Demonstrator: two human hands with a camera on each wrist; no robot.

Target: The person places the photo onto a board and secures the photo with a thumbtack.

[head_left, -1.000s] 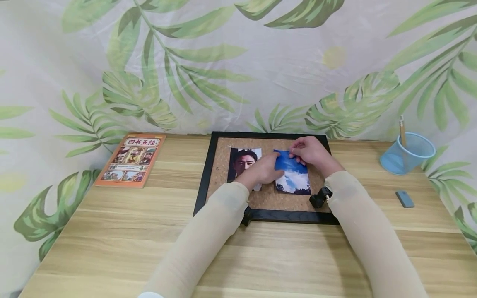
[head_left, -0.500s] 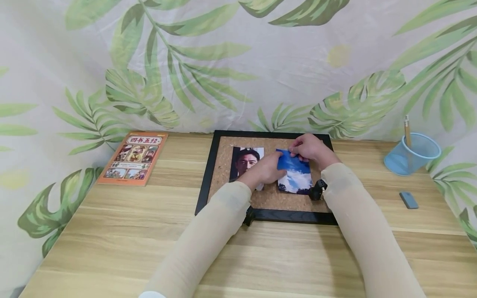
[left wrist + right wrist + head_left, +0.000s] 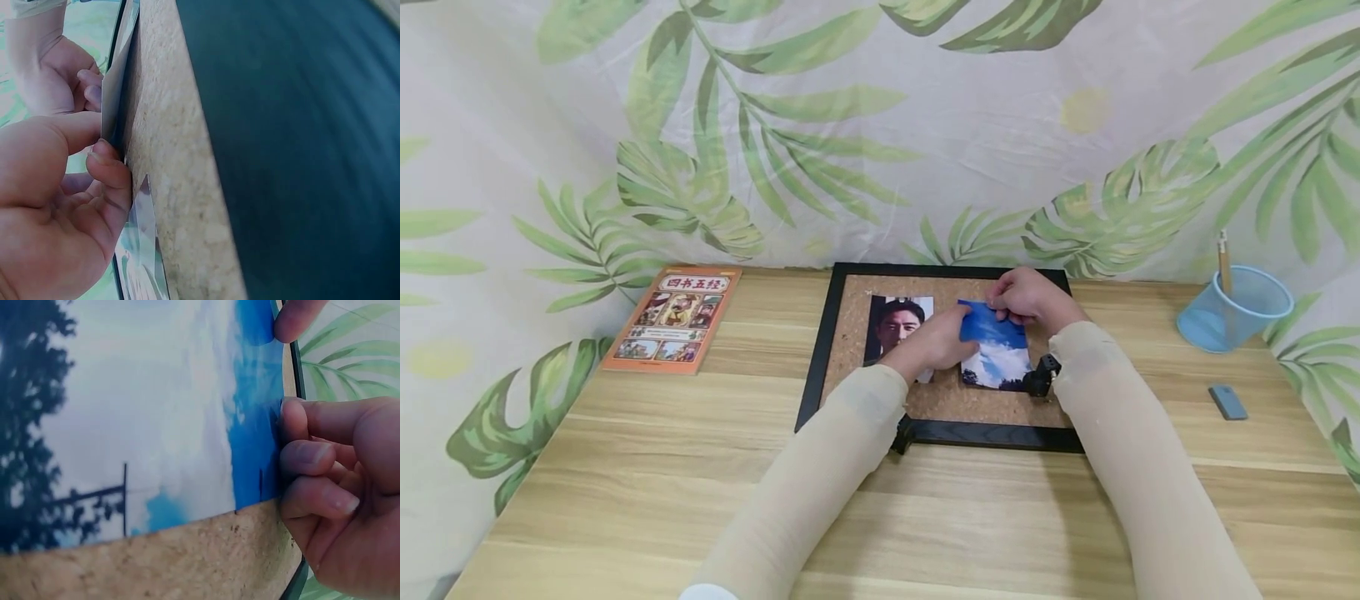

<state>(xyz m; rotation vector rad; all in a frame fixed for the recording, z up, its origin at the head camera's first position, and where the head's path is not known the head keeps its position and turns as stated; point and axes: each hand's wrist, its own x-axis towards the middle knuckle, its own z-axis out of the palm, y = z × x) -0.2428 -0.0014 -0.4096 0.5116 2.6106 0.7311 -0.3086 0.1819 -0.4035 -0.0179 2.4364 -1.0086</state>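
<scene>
- I see my right hand [image 3: 1026, 298] pinching the sky photo [image 3: 996, 354] by its top edge.
- My left hand [image 3: 934, 340] grips its left edge on the cork board [image 3: 850, 333].

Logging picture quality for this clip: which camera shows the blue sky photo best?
The right wrist view: the sky photo fills the frame, with clouds, tree silhouette and the right hand pinching its edge. The head view shows it whole but small on the cork board. The left wrist view gives only its thin edge by the left hand.
</scene>
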